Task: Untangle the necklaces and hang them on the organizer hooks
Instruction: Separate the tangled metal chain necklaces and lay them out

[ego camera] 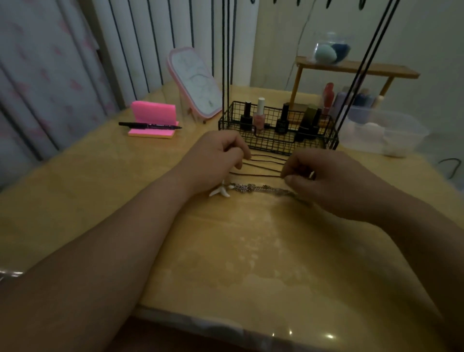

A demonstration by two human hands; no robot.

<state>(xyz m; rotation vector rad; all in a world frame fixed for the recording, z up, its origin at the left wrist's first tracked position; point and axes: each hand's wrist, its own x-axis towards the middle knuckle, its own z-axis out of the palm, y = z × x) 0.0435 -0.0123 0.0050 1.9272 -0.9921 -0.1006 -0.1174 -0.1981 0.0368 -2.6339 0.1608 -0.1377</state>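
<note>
Several strands of a black cord necklace (266,164) stretch across the wooden table between my two hands. My left hand (216,160) pinches the cords at their left end, fingers curled. My right hand (324,181) pinches them at the right end. Just nearer to me lies a silver chain necklace (261,189) with a white pendant (221,191) by my left wrist. The black wire organizer (276,133) stands right behind the cords, its basket holding nail polish bottles and its thin posts rising to hooks (329,3) at the top edge of the view.
A pink-framed mirror (193,83) leans at the back left. Pink sticky notes with a black marker (150,124) lie left of it. A small wooden shelf (356,69) with bottles and a clear plastic box (386,133) stand at the back right.
</note>
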